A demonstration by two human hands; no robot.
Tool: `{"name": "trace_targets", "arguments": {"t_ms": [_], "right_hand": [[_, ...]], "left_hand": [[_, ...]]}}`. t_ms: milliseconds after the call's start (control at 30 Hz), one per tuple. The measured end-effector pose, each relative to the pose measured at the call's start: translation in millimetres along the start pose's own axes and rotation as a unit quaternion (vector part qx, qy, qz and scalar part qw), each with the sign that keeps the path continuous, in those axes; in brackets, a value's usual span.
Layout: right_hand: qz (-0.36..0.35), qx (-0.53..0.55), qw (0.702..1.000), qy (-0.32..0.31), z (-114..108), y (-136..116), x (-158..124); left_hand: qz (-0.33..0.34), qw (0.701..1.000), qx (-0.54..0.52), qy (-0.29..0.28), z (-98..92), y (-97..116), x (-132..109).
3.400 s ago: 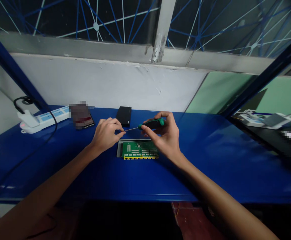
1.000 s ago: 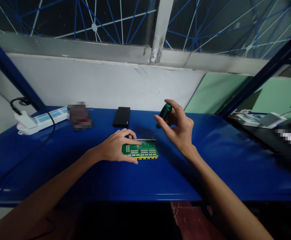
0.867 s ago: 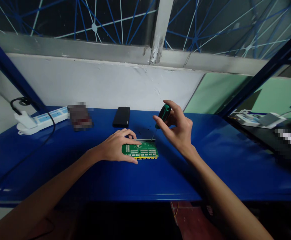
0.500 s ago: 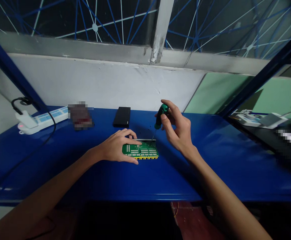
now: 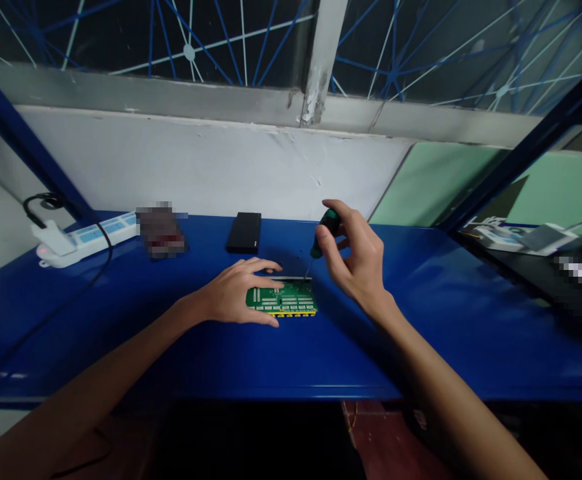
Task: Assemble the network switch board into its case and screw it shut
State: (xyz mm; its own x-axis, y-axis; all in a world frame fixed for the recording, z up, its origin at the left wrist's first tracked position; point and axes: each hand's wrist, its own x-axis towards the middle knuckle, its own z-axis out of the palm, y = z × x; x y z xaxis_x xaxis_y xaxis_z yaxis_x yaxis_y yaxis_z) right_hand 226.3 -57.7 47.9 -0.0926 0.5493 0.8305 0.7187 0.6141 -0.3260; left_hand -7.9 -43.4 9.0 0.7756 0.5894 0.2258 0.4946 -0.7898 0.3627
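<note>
A green circuit board (image 5: 291,301) with a yellow strip along its near edge lies on the blue table (image 5: 291,363). My left hand (image 5: 235,293) rests over the board's left end, fingers spread, thumb along the near edge and fingertips on or just above its far side. In my right hand (image 5: 355,250) is a screwdriver (image 5: 329,220) with a green and black handle, tilted, its thin shaft pointing down to the board's far right part. Exactly what the tip touches is too small to tell.
Behind the board lies a black box (image 5: 244,232), with tiny dark bits (image 5: 299,253) to its right. At the back left are a white power strip (image 5: 103,237) with a black cable and a blurred dark item (image 5: 163,231). Devices (image 5: 545,239) stand at the far right.
My right fingers and thumb have shifted slightly around the screwdriver handle, which has turned a little. My left fingers have moved slightly over the board; its place is nearly the same.
</note>
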Motion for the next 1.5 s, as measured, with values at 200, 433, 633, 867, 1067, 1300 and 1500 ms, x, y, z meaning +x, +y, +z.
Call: {"name": "trace_targets", "arguments": {"t_ms": [200, 433, 633, 867, 1067, 1300, 1500], "right_hand": [[-0.015, 0.004, 1.000, 0.010, -0.3, -2.1, 0.4], [-0.009, 0.044, 0.998, -0.037, -0.7, -1.1, -1.4], [-0.020, 0.013, 1.000, -0.011, 0.8, -0.2, -0.8], [0.014, 0.087, 0.995, -0.056, 2.9, 0.5, -3.5], [0.018, 0.030, 0.998, -0.047, 2.5, 0.9, -1.4], [0.038, 0.062, 0.996, -0.060, 2.8, 6.3, -0.4], [0.022, 0.041, 0.998, -0.050, 2.3, 3.3, 0.9]], "left_hand": [[0.008, 1.000, -0.005, 0.009, 2.3, -2.7, -0.1], [0.010, 1.000, -0.007, 0.012, 2.0, -2.9, -0.6], [0.009, 1.000, -0.010, 0.014, 2.0, -1.7, -0.4], [0.010, 1.000, -0.023, 0.014, 0.7, -1.5, -0.1], [0.004, 1.000, -0.028, 0.014, 1.5, -2.2, -0.9], [-0.002, 1.000, -0.025, -0.002, -0.2, -1.9, -0.1], [-0.010, 0.999, -0.023, -0.021, -0.7, -1.2, -0.5]]}}
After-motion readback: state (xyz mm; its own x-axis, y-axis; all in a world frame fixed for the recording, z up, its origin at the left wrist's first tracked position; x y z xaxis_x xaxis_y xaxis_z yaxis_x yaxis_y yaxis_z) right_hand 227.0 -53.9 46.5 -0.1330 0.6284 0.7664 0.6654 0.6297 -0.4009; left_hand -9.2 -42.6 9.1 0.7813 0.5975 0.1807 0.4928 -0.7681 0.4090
